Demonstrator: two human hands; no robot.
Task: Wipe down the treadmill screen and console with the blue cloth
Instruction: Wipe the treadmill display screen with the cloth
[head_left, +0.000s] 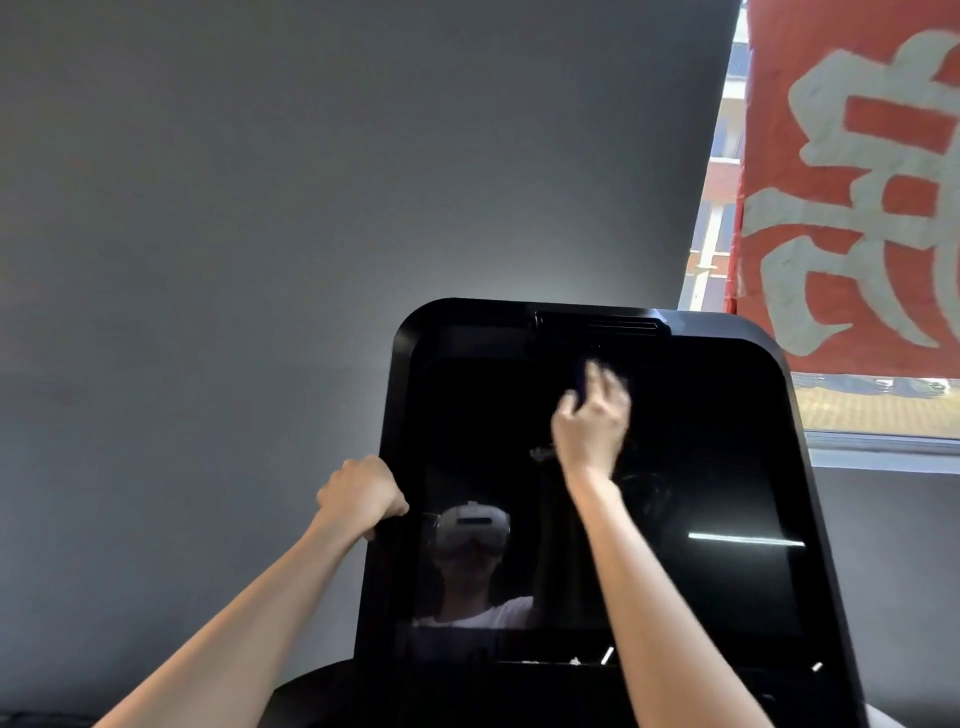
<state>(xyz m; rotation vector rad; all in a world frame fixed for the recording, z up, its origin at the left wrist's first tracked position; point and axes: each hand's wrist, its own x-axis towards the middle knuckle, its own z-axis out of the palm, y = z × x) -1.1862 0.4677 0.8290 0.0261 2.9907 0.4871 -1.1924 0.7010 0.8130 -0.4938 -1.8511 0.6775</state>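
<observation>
left hand (361, 493) grips the left edge of the treadmill screen (701, 467) to steady it | right hand (592, 421) curls round the blue cloth (583, 375), pressed high on the screen | tip: press flat, wipe in slow rows down over the smudges (647, 483)

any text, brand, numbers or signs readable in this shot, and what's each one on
Red banner: large white character strokes, cut off by the frame edge; I cannot read them.
Treadmill screen: dark, only reflections; no word, brand or number shows.
Blue cloth: blurred, no label visible.
</observation>
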